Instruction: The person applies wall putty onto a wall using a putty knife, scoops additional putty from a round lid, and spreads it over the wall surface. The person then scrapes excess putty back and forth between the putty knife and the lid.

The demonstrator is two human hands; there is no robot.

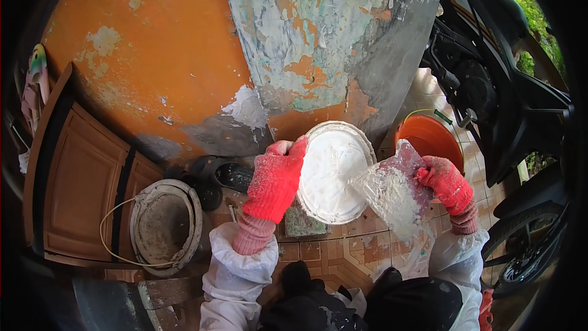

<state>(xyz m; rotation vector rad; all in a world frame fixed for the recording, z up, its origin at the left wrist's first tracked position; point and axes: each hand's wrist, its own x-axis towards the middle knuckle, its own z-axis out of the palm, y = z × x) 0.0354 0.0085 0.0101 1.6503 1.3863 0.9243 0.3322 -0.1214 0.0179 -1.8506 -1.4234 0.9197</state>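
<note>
My left hand [274, 179], in a red knitted glove, grips the left rim of a white round bucket lid [327, 165]. Whitish paste coats the lid's inside. In my right hand [446, 184], gloved the same way, is a flat putty scraper [395, 193], partly see-through and thickly smeared with pale putty. Its left corner lies over the lid's right edge; whether it touches cannot be made out. My right fingers close around the scraper's right side. Both gloves are dusted white.
Ahead, an orange wall [165, 43] meets a patchy, scraped grey column [324, 43]. An orange bucket [432, 141] stands right, beside a black motorbike [490, 86]. At left are a dirty bucket [139, 233], a wooden panel [86, 178] and dark footwear [233, 175]. Tiled floor [355, 257] lies below.
</note>
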